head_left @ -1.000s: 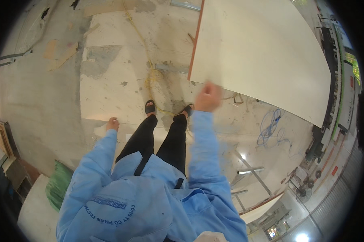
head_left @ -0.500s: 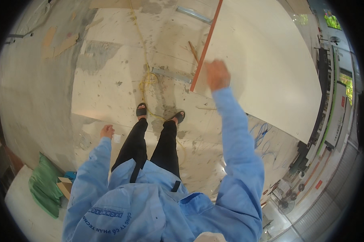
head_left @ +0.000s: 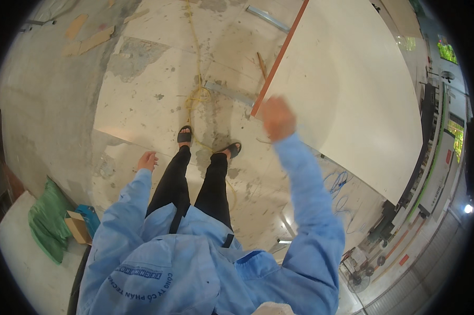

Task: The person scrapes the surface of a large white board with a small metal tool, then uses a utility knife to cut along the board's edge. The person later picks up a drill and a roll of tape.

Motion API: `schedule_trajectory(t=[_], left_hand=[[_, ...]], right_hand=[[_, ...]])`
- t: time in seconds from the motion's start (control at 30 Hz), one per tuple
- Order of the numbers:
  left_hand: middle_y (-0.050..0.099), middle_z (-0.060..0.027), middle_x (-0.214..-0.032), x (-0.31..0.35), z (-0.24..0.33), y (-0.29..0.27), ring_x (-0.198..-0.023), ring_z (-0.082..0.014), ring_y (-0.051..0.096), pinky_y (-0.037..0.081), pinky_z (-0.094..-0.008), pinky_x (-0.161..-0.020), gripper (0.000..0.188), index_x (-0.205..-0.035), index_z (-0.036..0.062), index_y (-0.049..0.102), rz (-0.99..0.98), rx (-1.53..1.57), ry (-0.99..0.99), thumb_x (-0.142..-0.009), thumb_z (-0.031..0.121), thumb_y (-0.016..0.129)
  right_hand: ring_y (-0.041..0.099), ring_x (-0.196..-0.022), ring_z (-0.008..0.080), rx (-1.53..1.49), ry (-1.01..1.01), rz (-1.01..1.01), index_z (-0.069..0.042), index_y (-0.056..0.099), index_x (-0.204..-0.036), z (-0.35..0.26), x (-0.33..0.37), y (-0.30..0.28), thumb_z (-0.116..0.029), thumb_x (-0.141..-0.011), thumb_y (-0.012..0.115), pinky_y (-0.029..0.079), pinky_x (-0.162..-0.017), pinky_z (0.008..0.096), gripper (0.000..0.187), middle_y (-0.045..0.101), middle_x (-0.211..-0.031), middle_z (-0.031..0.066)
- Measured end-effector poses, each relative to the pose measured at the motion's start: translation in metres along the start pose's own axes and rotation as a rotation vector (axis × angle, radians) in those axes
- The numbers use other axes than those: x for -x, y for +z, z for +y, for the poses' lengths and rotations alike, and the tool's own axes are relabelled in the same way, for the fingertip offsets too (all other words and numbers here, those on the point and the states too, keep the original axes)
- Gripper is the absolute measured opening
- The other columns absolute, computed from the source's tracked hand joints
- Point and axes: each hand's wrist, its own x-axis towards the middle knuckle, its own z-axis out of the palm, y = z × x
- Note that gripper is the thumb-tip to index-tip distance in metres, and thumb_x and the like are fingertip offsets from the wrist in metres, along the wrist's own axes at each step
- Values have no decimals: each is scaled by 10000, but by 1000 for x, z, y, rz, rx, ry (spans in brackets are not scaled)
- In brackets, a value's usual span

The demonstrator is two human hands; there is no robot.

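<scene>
Board (head_left: 357,100), big white one, right of the yellow cord (head_left: 199,79). Right hand (head_left: 277,118) same side, too blurry to tell the grip tbh. Left hand (head_left: 147,161) left of the cord, grip looking loosely apart.

Grey patches (head_left: 134,62) mark the pale floor (head_left: 137,115)

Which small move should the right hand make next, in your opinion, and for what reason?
Perhaps steady the right hand and lay it on the nearest corner of the white panel. It appears just beside that corner, where the reddish edge strip ends, but blur hides whether it touches. The left hand hangs well apart from the panel.
</scene>
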Motion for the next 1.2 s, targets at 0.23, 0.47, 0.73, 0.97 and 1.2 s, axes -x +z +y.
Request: schedule_trajectory(t=[0.23, 0.47, 0.73, 0.97, 1.2], left_hand=[[665, -55, -1010, 13, 147, 86, -956, -128, 619, 484, -250, -816, 271, -1152, 51, 627, -154, 285, 406, -951, 222, 567], [639, -94, -1141, 77, 365, 210, -1038, -144, 592, 481, -288, -874, 513, -1308, -3, 513, -550, -20, 703, -943, 349, 592], [687, -95, -1058, 11, 329, 187, -886, -159, 657, 519, -280, -745, 368, -1246, 28, 577, -728, 387, 233, -993, 280, 492], [691, -53, -872, 89, 273, 92, -741, -125, 642, 494, -246, -646, 263, -1129, 42, 641, -365, -107, 546, -963, 222, 545], [666, -36, -974, 158, 359, 61, -838, -90, 603, 486, -233, -705, 261, -1149, 36, 617, -519, 398, 689, -918, 157, 630]], right_hand=[[591, -754, 255, -620, 306, -486, -87, 638, -818, -131, 148, -13, -66, -767, 661, 489, -668, 347, 60, 562, -788, 80], [619, -655, 255, -730, 1011, -343, -45, 665, -872, -125, 221, -52, -75, -801, 695, 492, -609, 344, 83, 621, -762, 109], [659, -726, 145, -1322, 1394, -105, 2, 638, -957, -97, 253, -85, -56, -863, 655, 525, -631, 268, 112, 689, -847, 87], [647, -747, 158, -1676, 1156, -51, 19, 607, -1044, -50, 146, -114, -49, -876, 641, 523, -653, 273, 185, 677, -854, 96], [654, -866, 153, -1650, 956, -2, 25, 568, -1161, -56, -43, -74, 36, -885, 577, 541, -761, 277, 276, 673, -989, 104]])
